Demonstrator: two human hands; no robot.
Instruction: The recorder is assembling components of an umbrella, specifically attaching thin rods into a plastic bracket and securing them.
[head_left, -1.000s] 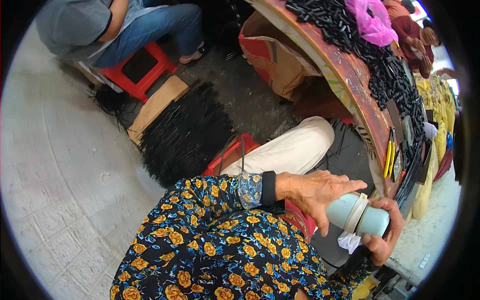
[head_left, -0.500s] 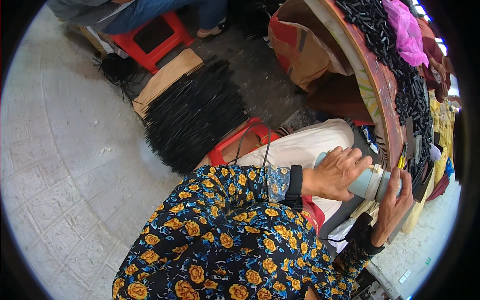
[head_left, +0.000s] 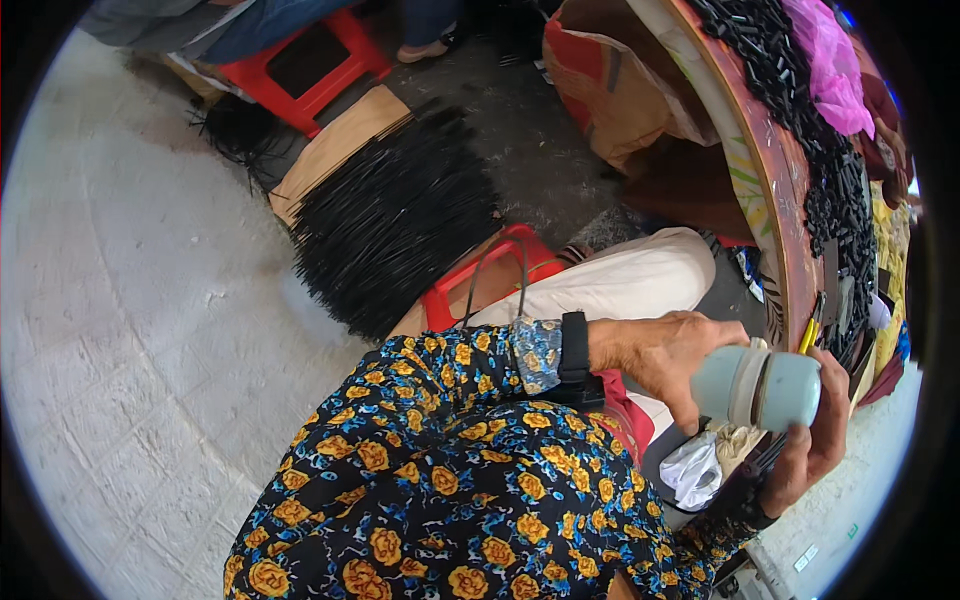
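A pale blue-green flask (head_left: 722,382) with a whitish band around it lies sideways above my lap. My left hand (head_left: 662,358), coming from a sleeve with a black wristband, is closed round its body. My right hand (head_left: 812,445) grips the rounded lid (head_left: 792,393) at the other end, thumb on the near side and fingers behind it. A dark line shows between the band and the lid. The flask's base is hidden by my left hand.
At right, a table edge (head_left: 785,165) bears many short black pieces (head_left: 835,190), a pink plastic bag (head_left: 832,65) and a yellow-handled tool (head_left: 811,328). Left of my legs, long black strands (head_left: 400,220) lie on cardboard over a red stool (head_left: 520,245). Someone sits by another red stool (head_left: 310,80).
The flask has tilted, bringing its lid more into view. My right hand has shifted round the lid, and my left hand has slid back and lower on the body.
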